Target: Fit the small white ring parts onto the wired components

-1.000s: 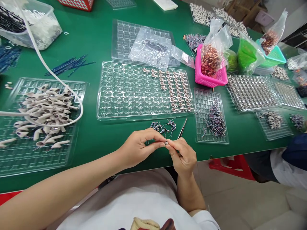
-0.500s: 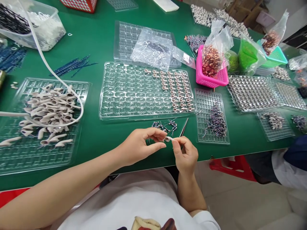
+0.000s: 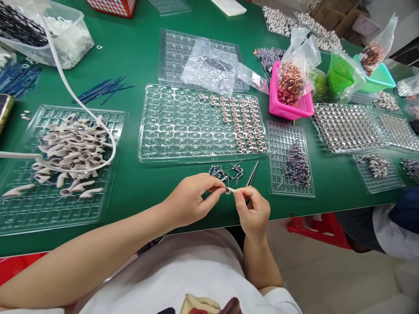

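Note:
A small white earbud housing, with a round cup at one end and a slim stem at the other, is between my hands. My right hand pinches the stem with thumb and forefinger. At the cup end, my left hand has thumb and forefinger pressed together; whether a tiny part is between them is hidden. Pointed metal tweezers stick out behind my right hand, and I cannot tell if that hand grips them. Just beyond my fingers lie small blue wired components.
A clear tray behind my hands holds earbud housings at its right side. More housings are heaped on a left tray, under a white cable. Right stand a component tray and a pink basket. A person's sleeve shows far right.
My left thumb and forefinger have closed together at the cup end of the earbud housing; before, they were apart. My right hand has stayed on the stem. The view has shifted slightly.

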`<state>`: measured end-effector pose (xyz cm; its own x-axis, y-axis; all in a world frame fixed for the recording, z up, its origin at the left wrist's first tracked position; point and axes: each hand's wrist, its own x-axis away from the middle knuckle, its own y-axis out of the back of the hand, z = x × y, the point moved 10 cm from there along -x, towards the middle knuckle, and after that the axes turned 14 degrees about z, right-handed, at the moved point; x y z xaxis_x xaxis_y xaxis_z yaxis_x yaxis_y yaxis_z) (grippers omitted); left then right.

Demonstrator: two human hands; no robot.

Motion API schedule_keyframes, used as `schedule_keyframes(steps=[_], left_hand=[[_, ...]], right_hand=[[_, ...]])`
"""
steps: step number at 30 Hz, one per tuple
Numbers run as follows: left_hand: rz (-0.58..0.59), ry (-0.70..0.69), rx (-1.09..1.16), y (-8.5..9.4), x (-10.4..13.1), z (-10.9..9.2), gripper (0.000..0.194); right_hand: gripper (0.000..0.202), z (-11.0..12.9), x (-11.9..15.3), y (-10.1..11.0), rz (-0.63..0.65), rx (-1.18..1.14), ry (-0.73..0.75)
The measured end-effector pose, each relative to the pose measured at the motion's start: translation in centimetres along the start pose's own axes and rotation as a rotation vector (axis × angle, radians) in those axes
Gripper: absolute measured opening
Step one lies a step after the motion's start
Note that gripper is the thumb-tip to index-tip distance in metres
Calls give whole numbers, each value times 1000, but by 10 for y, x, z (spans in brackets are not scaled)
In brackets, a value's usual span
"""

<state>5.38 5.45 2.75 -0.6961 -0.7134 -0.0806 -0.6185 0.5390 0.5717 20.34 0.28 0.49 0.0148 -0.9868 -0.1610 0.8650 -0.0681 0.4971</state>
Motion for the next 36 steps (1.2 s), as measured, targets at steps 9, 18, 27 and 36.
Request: schedule_keyframes(steps=[9, 18, 27, 36], left_hand=[[14, -30, 0, -1, -4, -6, 12], [-55, 39, -126, 40, 6, -18, 12], [-434, 621, -512, 180, 104, 55, 18], [-307, 864, -767, 216, 107, 98, 37]], right_hand=[[14, -1, -2, -1, 11, -23, -21], [19, -25, 7, 2, 37, -14, -110], [20, -9, 1, -3, 90, 4, 5], [16, 1, 0, -9, 109, -20, 106]])
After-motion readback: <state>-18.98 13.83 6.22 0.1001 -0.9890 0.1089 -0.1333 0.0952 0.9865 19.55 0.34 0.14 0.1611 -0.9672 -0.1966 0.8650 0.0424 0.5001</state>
